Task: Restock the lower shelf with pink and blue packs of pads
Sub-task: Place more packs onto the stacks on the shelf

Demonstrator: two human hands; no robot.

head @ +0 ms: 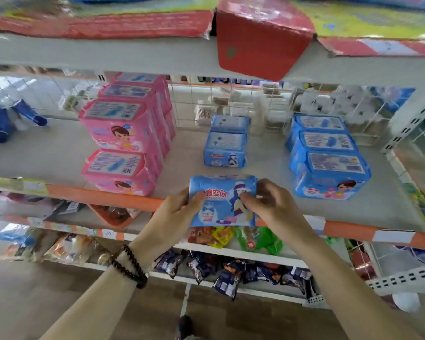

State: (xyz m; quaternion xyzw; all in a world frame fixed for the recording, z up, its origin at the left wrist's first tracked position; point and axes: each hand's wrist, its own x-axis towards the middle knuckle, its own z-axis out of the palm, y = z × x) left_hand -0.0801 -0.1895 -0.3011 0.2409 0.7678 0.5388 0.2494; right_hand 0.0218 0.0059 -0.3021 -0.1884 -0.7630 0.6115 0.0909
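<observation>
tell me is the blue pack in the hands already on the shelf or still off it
Still off it. The blue pack is gripped by the left hand and right hand at the shelf's orange front edge, its printed face toward the camera.

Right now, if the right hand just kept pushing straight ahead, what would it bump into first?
Probably the small blue pack standing mid-shelf, met first by the blue pack the right hand holds; depth is hard to judge.
</observation>
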